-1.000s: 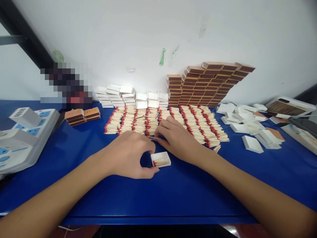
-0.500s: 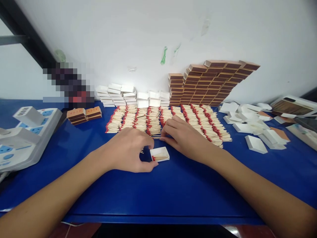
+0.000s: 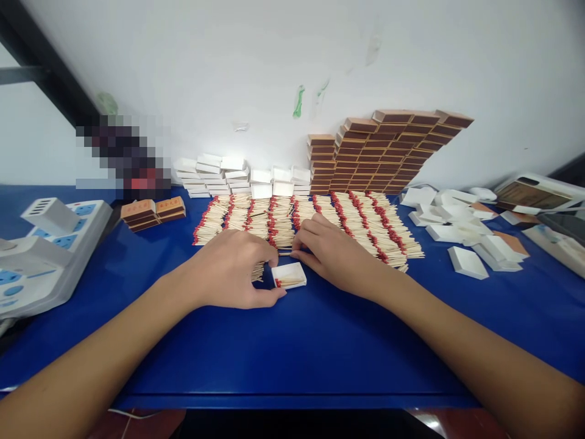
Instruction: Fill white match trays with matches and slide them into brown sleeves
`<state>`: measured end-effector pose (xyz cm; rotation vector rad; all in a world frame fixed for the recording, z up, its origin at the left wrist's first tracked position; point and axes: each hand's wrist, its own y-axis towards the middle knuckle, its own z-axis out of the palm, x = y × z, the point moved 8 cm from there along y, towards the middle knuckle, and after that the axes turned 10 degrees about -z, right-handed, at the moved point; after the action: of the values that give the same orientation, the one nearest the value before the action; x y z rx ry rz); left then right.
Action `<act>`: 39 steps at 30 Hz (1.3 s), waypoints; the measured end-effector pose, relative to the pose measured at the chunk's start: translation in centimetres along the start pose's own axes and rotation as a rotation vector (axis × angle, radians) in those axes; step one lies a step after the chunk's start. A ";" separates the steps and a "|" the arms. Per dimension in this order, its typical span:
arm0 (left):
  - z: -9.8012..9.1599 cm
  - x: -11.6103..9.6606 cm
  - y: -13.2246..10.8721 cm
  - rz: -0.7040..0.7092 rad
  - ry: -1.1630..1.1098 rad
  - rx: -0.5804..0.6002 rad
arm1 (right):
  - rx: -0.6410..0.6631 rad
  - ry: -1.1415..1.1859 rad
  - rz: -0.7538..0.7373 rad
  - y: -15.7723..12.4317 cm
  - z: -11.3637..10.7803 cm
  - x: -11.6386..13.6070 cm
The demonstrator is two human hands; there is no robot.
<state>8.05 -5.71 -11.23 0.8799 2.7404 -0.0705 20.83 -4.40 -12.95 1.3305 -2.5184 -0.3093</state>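
Note:
A small white matchbox tray (image 3: pixel 292 272) lies on the blue table with several red-tipped matches along its near side. My left hand (image 3: pixel 237 268) grips its left end, thumb at the near corner and forefinger at the far one. Just beyond the tray, my right hand (image 3: pixel 326 250) has its fingers curled and pinched at the near edge of the match rows, on matches whose exact number is hidden. Several rows of loose matches (image 3: pixel 278 225) spread out behind both hands, their red heads forming bands. A few more matches show under my left palm.
Brown matchboxes (image 3: pixel 379 158) are stacked against the wall, beside stacked white trays (image 3: pixel 212 177). Loose white trays (image 3: pixel 466 262) are heaped at right, near a phone-like device (image 3: pixel 539 192). Two orange-topped matchboxes (image 3: pixel 153 212) and a power strip (image 3: pixel 82 244) are at left.
My left hand and the tray have shifted slightly away from me, closer to the match rows. My right hand stays pinched at the matches. The whole view has moved a little.

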 end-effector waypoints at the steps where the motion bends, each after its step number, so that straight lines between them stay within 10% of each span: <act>1: 0.0 0.1 0.0 -0.007 0.004 0.004 | 0.004 -0.011 -0.001 -0.1 -0.1 -0.1; 12: 0.1 0.7 0.4 -0.035 0.076 -0.006 | -0.023 0.099 -0.076 -0.7 -1.8 2.6; 39: 0.1 0.5 0.2 -0.042 0.085 0.031 | -0.115 0.014 -0.029 0.7 0.3 0.0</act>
<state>7.79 -5.28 -11.47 0.8524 2.8442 -0.0858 20.24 -4.00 -12.98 1.3217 -2.4319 -0.4424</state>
